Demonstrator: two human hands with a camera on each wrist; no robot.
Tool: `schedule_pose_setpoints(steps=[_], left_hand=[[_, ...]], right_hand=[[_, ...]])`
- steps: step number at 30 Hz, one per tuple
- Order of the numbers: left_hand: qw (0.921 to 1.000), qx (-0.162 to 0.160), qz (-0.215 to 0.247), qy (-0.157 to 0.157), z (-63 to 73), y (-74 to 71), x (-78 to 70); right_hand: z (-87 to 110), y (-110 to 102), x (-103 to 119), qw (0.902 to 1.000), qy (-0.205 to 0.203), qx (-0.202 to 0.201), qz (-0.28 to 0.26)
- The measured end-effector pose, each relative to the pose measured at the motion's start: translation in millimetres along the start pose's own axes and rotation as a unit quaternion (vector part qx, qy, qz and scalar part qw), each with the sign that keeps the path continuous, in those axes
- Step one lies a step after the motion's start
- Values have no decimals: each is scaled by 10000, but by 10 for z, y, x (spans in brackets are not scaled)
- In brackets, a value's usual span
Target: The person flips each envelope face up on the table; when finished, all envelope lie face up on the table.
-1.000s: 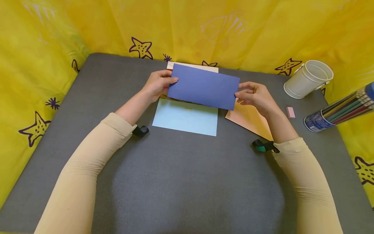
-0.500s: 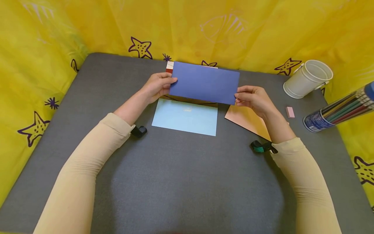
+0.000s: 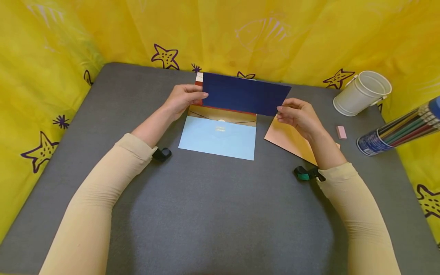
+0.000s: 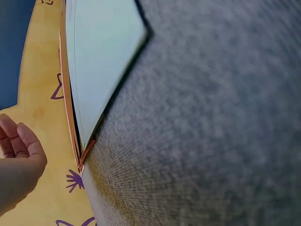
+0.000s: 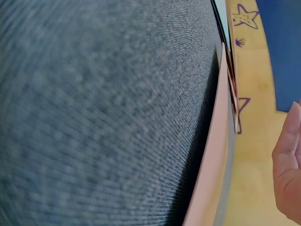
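Observation:
In the head view, both hands hold up a plain, flat dark blue envelope [image 3: 245, 93], tilted above a stack on the table. My left hand [image 3: 182, 100] pinches its left edge, thumb on the near face. At its lower right corner, my right hand [image 3: 297, 116] grips it between thumb and fingers. Below lies a light blue envelope [image 3: 218, 139] with small gold print. Behind that, a tan envelope [image 3: 237, 118] with a dark flap line and a red-and-white piece [image 3: 199, 79] show partly; the raised envelope covers the rest.
A peach envelope [image 3: 292, 142] lies slanted under the right forearm. Farther right are a pink eraser [image 3: 341, 132], a white metal bucket [image 3: 361, 93] and a blue can of pencils [image 3: 374, 141]. Yellow patterned cloth [image 3: 220, 34] hangs behind the grey table [image 3: 213, 214].
The dark blue envelope has tilted and its lower edge has risen, so its face looks darker. More of the tan envelope and the gold print now shows below it. Both hands keep hold.

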State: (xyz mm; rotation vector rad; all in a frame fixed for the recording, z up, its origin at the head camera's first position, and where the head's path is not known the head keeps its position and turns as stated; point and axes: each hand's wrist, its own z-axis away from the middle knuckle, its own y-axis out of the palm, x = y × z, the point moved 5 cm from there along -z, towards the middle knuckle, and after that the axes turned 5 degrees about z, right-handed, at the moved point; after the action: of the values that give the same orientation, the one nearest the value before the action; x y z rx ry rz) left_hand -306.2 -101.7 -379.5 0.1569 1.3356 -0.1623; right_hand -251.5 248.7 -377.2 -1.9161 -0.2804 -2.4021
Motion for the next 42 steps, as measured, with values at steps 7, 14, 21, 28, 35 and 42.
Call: schedule_pose_setpoints(steps=[7, 14, 21, 28, 35, 42], left_hand=[[9990, 51, -329, 298, 26, -27, -7], [9997, 226, 3, 68, 26, -46, 13], [9970, 373, 659, -177, 36, -64, 39], [9985, 475, 44, -280, 23, -109, 54], [9932, 952, -576, -348, 5, -147, 2], [9838, 1292, -987, -761, 0, -227, 63]], right_hand=[[-11, -11, -5, 9995, -124, -69, -267], [-33, 4, -12, 9993, -86, -63, -352], [-35, 31, -52, 9990, 127, -108, -420], [-32, 40, -64, 9998, 53, -170, -72], [-43, 79, -15, 9982, 105, 73, 589], [-67, 137, -40, 9903, 375, 349, 1295]])
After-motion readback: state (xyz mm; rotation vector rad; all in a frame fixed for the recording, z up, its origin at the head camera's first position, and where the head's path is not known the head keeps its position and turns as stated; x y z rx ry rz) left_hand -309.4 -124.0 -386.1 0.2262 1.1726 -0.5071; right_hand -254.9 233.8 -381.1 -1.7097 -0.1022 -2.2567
